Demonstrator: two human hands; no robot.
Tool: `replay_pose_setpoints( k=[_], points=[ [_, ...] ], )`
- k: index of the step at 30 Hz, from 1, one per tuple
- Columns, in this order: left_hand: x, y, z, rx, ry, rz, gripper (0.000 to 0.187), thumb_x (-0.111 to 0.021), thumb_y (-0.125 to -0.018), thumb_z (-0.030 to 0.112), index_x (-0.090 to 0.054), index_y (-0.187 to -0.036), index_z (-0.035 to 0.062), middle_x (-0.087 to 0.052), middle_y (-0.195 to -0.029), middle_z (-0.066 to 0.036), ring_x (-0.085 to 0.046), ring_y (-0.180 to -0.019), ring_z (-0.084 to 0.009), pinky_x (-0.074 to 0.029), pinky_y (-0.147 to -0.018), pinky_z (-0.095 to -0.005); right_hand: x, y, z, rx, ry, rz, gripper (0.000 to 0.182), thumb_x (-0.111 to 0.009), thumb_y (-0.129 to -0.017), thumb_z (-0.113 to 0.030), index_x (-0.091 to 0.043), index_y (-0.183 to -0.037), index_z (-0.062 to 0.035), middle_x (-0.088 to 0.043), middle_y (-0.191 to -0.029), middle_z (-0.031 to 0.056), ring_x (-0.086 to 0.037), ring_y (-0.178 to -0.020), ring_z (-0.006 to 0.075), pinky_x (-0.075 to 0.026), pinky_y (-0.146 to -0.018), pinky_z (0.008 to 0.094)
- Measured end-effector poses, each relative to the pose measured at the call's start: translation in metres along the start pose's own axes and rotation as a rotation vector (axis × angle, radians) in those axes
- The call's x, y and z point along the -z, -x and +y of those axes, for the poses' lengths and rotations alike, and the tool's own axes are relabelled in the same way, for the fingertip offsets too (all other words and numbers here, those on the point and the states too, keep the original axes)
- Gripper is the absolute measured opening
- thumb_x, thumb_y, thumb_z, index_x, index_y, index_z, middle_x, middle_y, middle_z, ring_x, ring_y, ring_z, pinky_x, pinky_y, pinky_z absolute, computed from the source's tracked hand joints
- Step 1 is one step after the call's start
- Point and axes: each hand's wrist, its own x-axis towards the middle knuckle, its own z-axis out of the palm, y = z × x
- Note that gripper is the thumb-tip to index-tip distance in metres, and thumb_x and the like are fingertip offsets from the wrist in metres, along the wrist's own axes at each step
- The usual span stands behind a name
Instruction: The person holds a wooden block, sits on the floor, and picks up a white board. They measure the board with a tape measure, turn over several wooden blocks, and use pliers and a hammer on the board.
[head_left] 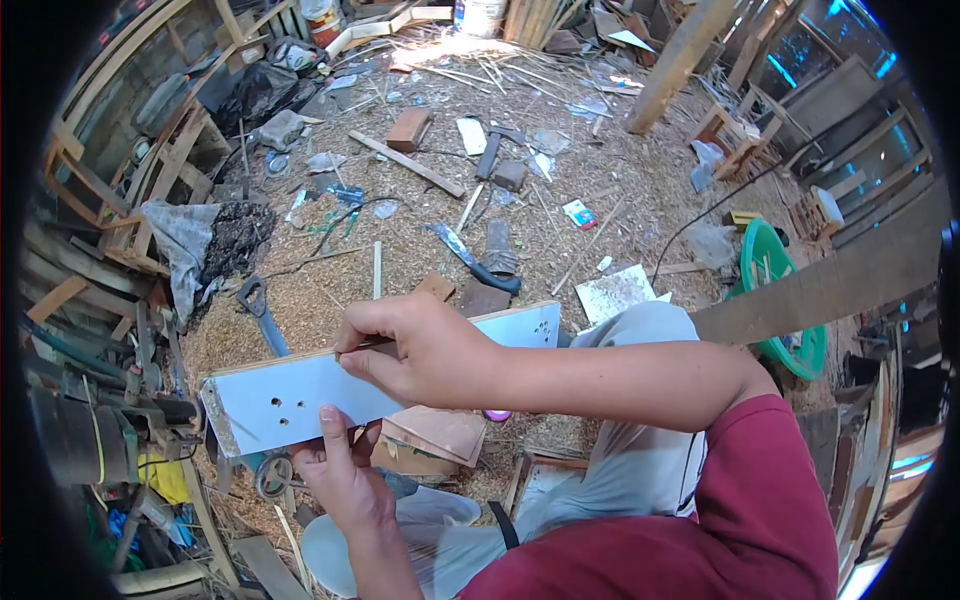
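The left hand [350, 485] grips the white board [335, 395] at its lower edge, thumb on its face; the right hand [425, 345] pinches narrowly at the upper edge, contents unclear. Beyond the board lies a dark-handled blade [480, 270], and right of it a green basin [812, 350].

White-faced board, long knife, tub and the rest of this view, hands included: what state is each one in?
White-faced board: tilted, holes through its face near both ends.
Left hand: gripping the board's lower edge, thumb on the white face.
Right hand: fingertips closed at the upper edge; anything small between them can't be made out.
Long knife: blade bare, lying on the ground.
Green tub: scraps inside.
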Motion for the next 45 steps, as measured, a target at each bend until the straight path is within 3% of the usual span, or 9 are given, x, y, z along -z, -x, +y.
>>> replay_pose_setpoints(
  k=[10, 16, 20, 28, 36, 43, 45],
  points=[
    [-0.010, 0.004, -0.002, -0.146, -0.028, -0.114, 0.036, -0.062, -0.107, 0.028, -0.054, -0.131, 0.0038, -0.071, -0.114, -0.010, -0.072, -0.095, -0.0155, -0.064, -0.067, -0.0300, 0.044, 0.010, 0.001, 0.162, 0.136, -0.177, 0.021, -0.069, -0.094, -0.014, -0.062, -0.110, -0.0026, -0.070, -0.099, 0.0164, -0.071, -0.094, 0.0360, -0.055, -0.080, 0.0447],
    [-0.025, 0.001, -0.011, -0.107, -0.001, -0.030, 0.035, -0.060, -0.108, 0.032, -0.054, -0.130, 0.0055, -0.071, -0.114, -0.011, -0.073, -0.093, -0.0165, -0.064, -0.066, -0.0306, 0.050, 0.025, 0.027, 0.247, 0.137, -0.130, 0.038, -0.066, -0.094, -0.012, -0.061, -0.131, -0.0066, -0.069, -0.106, 0.0178, -0.070, -0.096, 0.0379, -0.055, -0.083, 0.0470],
    [-0.028, -0.007, -0.015, -0.106, 0.028, -0.072, 0.038, -0.059, -0.108, 0.038, -0.056, -0.128, 0.0061, -0.072, -0.111, -0.009, -0.073, -0.093, -0.0161, -0.064, -0.067, -0.0306, 0.061, 0.034, 0.032, 0.174, 0.199, -0.197, 0.056, -0.067, -0.092, -0.016, -0.053, -0.146, -0.0117, -0.068, -0.106, 0.0194, -0.070, -0.097, 0.0395, -0.057, -0.082, 0.0487],
    [-0.027, -0.022, -0.025, -0.032, 0.204, -0.059, 0.051, -0.053, -0.109, 0.044, -0.055, -0.141, 0.0044, -0.070, -0.128, -0.011, -0.070, -0.111, -0.0182, -0.060, -0.087, -0.0313, 0.066, 0.033, 0.012, 0.051, 0.300, -0.230, 0.062, -0.071, -0.091, -0.018, -0.051, -0.149, -0.0195, -0.066, -0.102, 0.0182, -0.070, -0.093, 0.0387, -0.057, -0.077, 0.0508],
    [-0.015, -0.035, -0.030, -0.053, 0.291, -0.095, 0.054, -0.054, -0.109, 0.045, -0.054, -0.146, 0.0047, -0.067, -0.135, -0.012, -0.065, -0.121, -0.0223, -0.053, -0.100, -0.0373, 0.055, 0.034, 0.015, 0.125, 0.223, -0.192, 0.062, -0.072, -0.090, -0.016, -0.051, -0.148, -0.0159, -0.065, -0.102, 0.0184, -0.070, -0.093, 0.0402, -0.057, -0.080, 0.0513],
    [-0.008, -0.044, -0.018, -0.066, 0.295, -0.042, 0.051, -0.059, -0.107, 0.043, -0.058, -0.141, 0.0041, -0.070, -0.129, -0.011, -0.068, -0.115, -0.0211, -0.056, -0.097, -0.0362, 0.052, 0.044, 0.012, 0.106, 0.405, -0.151, 0.080, -0.082, -0.080, -0.024, -0.046, -0.148, -0.0013, -0.061, -0.113, 0.0209, -0.069, -0.099, 0.0397, -0.057, -0.081, 0.0502],
    [-0.010, -0.044, -0.013, -0.048, 0.286, 0.038, 0.048, -0.061, -0.107, 0.041, -0.061, -0.137, 0.0044, -0.071, -0.126, -0.010, -0.069, -0.112, -0.0200, -0.059, -0.092, -0.0337, 0.057, 0.047, 0.014, 0.159, 0.506, -0.146, 0.088, -0.086, -0.075, -0.029, -0.046, -0.147, 0.0023, -0.061, -0.115, 0.0207, -0.067, -0.102, 0.0381, -0.055, -0.082, 0.0484]
  ],
)
